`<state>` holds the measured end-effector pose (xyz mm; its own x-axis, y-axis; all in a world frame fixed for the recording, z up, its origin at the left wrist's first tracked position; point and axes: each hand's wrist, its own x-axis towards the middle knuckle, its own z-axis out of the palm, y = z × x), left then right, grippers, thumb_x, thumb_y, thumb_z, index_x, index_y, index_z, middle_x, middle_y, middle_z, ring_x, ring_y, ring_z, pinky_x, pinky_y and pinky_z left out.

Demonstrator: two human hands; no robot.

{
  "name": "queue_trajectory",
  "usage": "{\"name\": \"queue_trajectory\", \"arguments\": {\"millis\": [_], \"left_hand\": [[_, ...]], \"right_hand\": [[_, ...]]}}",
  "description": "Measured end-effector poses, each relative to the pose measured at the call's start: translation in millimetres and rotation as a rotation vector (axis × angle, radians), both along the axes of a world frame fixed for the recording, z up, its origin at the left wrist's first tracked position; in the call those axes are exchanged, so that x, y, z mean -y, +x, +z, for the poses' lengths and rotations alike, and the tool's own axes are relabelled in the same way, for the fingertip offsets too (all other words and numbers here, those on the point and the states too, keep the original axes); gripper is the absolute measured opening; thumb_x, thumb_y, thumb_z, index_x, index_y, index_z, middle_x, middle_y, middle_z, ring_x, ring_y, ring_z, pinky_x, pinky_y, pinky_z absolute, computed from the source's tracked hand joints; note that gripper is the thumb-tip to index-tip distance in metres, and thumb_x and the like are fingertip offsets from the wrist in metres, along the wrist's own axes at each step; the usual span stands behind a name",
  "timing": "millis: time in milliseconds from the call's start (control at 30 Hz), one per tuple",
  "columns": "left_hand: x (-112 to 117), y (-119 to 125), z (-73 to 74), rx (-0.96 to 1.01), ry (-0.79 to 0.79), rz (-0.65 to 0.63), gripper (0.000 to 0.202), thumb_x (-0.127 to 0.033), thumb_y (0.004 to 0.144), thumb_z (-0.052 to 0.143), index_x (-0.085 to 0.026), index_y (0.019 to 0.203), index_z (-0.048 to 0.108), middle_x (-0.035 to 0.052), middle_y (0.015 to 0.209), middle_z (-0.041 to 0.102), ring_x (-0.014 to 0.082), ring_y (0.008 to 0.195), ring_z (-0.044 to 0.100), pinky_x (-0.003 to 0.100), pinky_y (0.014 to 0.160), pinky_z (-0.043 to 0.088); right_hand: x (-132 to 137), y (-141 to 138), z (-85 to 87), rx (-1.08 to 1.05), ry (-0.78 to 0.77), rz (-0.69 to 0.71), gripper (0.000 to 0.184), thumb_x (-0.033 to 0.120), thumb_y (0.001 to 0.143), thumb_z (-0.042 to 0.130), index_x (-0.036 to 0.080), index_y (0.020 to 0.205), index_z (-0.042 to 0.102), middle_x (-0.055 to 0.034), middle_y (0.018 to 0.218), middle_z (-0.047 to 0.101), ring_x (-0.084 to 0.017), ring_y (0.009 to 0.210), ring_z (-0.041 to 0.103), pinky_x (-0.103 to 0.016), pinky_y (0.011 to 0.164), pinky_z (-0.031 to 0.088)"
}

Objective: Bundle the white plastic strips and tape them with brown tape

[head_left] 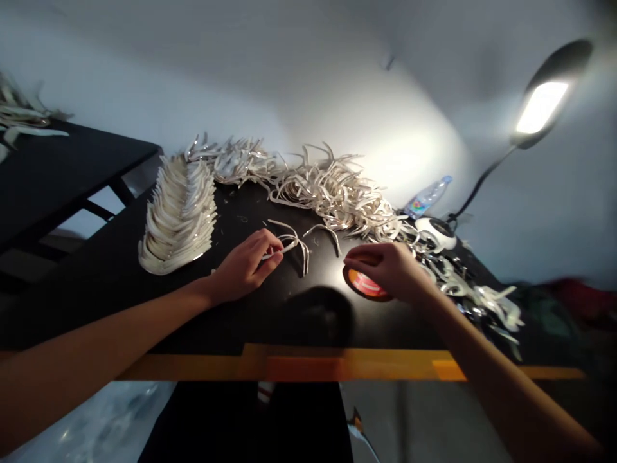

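Observation:
My left hand (pixel 249 263) is closed in a pinch on a thin white curved strip (pixel 290 245). Close by its fingertips, more loose strips (pixel 330 233) lie on the black table (pixel 270 315). My right hand (pixel 393 267) has its fingers closed at the rim of what looks like a roll of brown tape (pixel 369 286), with red and white print inside the ring. The hand hides part of the roll. To the left, a dense stack of nested white curved strips (pixel 178 222) stands in two rows.
Heaped white strips (pixel 332 190) line the table's back; more strips (pixel 491 302) lie at right. A lamp (pixel 542 106) shines from the right, its white base (pixel 435 233) near a tilted plastic bottle (pixel 429 196). Brown tape (pixel 303 365) covers the front edge. Another black table (pixel 72 161) stands left.

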<state>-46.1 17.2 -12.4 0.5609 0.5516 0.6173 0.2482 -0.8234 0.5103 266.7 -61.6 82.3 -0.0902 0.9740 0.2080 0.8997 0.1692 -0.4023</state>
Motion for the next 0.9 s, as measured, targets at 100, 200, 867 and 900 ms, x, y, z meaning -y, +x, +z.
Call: {"name": "queue_trajectory", "arguments": {"millis": [100, 200, 867, 900], "left_hand": [[-1, 1, 0.5, -0.02, -0.01, 0.005, 0.012, -0.029, 0.107, 0.047, -0.02, 0.112, 0.054, 0.0061, 0.105, 0.06, 0.0203, 0.097, 0.058, 0.036, 0.091, 0.05], [-4, -1, 0.8, -0.025, -0.017, 0.035, 0.013, -0.028, 0.107, 0.046, -0.021, 0.113, 0.054, 0.007, 0.106, 0.06, 0.021, 0.099, 0.059, 0.037, 0.092, 0.05], [-14, -8, -0.8, -0.016, 0.056, 0.064, 0.01, -0.028, 0.106, 0.048, -0.021, 0.11, 0.054, 0.0056, 0.106, 0.061, 0.0206, 0.096, 0.059, 0.037, 0.089, 0.051], [-12, -8, 0.0, -0.013, 0.067, 0.052, 0.01, -0.028, 0.106, 0.048, -0.021, 0.111, 0.054, 0.0058, 0.106, 0.061, 0.021, 0.097, 0.06, 0.037, 0.089, 0.051]], "right_hand": [[-7, -1, -23.5, 0.034, -0.028, -0.01, 0.018, 0.042, 0.088, 0.075, 0.027, 0.09, 0.084, -0.0021, 0.088, 0.082, -0.024, 0.081, 0.076, -0.033, 0.079, 0.055], [-15, -2, -38.5, 0.079, 0.01, -0.063, 0.02, 0.044, 0.089, 0.073, 0.028, 0.093, 0.084, -0.0027, 0.09, 0.083, -0.024, 0.082, 0.076, -0.033, 0.076, 0.054], [88, 46, -20.8, 0.122, -0.35, -0.114, 0.021, 0.045, 0.087, 0.071, 0.029, 0.085, 0.084, -0.0046, 0.081, 0.081, -0.026, 0.072, 0.073, -0.035, 0.069, 0.056], [100, 53, -15.4, 0.07, -0.444, -0.111, 0.021, 0.047, 0.085, 0.073, 0.029, 0.081, 0.083, -0.0049, 0.078, 0.08, -0.026, 0.07, 0.073, -0.035, 0.067, 0.057]]}}
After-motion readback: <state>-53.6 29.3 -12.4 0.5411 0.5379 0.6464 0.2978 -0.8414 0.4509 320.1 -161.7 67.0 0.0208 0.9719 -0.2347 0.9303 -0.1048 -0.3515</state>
